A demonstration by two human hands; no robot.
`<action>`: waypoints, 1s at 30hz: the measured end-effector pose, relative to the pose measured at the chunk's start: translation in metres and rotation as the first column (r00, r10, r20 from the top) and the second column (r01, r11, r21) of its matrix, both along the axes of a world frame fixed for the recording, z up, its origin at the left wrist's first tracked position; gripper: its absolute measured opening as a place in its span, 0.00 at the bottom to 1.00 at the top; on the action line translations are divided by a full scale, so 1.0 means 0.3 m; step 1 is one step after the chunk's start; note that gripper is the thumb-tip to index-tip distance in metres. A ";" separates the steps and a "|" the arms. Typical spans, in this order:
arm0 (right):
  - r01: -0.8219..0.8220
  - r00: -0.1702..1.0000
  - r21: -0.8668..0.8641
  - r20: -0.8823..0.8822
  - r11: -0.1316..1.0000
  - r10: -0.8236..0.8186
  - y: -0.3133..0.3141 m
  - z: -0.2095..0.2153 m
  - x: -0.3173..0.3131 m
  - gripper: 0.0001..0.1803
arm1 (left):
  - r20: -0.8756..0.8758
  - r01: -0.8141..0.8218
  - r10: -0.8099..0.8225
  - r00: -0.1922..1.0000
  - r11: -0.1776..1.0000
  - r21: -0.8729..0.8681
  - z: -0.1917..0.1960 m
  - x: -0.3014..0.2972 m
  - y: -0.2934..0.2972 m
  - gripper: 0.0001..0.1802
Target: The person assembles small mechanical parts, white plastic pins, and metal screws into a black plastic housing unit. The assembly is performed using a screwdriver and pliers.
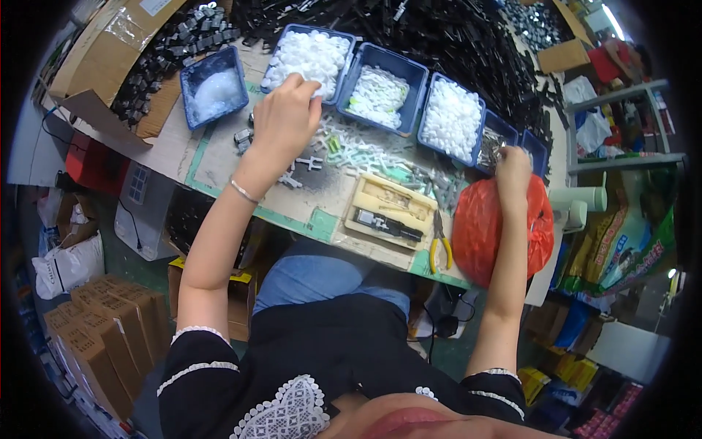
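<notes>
Blue bins (380,57), red bag (479,230)

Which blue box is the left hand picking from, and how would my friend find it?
Find the row of blue bins along the far edge of the table. The left hand reaches into the round-white-pieces bin, beside the separate bin of clear bits. Its right neighbour holds stringy white parts, not round ones.
</notes>
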State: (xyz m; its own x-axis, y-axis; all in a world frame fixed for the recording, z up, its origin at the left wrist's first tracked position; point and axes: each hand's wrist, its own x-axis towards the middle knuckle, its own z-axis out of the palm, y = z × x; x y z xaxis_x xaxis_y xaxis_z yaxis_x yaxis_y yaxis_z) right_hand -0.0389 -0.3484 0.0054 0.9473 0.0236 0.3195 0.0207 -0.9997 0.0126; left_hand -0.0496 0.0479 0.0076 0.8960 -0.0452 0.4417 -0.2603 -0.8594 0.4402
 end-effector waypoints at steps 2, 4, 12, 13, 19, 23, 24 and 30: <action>-0.013 0.996 0.067 0.094 0.998 0.007 -0.013 0.017 -0.009 0.08 | -0.015 -0.047 0.047 0.999 0.998 0.045 -0.012 0.059 0.011 0.10; -0.039 0.992 0.118 0.123 0.992 0.024 -0.023 0.026 -0.010 0.07 | 0.018 -0.082 0.081 0.997 0.993 0.087 -0.017 0.122 -0.006 0.09; -0.037 0.998 0.549 0.060 0.835 0.006 0.140 0.111 -0.120 0.03 | -0.034 -0.107 0.119 0.992 0.962 0.252 -0.028 0.233 -0.030 0.05; -0.067 0.997 0.616 0.069 0.785 0.032 0.153 0.109 -0.135 0.02 | 0.043 -0.085 0.078 0.996 0.974 0.211 -0.027 0.230 -0.028 0.06; -0.198 0.978 0.922 0.163 0.331 0.133 0.357 0.113 -0.241 0.03 | 0.256 0.121 -0.094 0.962 0.988 -0.093 -0.054 0.212 0.004 0.04; -0.309 0.944 0.873 0.232 0.376 0.237 0.466 0.071 -0.265 0.05 | 0.296 0.119 -0.092 0.951 0.990 -0.072 -0.080 0.188 0.016 0.05; -0.341 0.933 0.855 0.260 0.390 0.247 0.473 0.064 -0.265 0.05 | 0.292 0.127 -0.101 0.951 0.989 -0.071 -0.068 0.196 0.018 0.05; -0.295 0.946 0.872 0.206 0.392 0.252 0.457 0.033 -0.294 0.05 | 0.165 0.180 -0.226 0.960 0.950 0.254 -0.016 0.204 -0.004 0.07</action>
State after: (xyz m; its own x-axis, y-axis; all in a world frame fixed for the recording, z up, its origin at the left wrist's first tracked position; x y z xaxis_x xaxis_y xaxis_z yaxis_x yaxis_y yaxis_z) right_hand -0.1271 -0.2114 0.0154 0.9330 -0.0349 0.3581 0.3158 -0.3976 -0.8615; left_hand 0.0116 0.0468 0.0026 0.7574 -0.3405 0.5572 -0.4992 -0.8520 0.1579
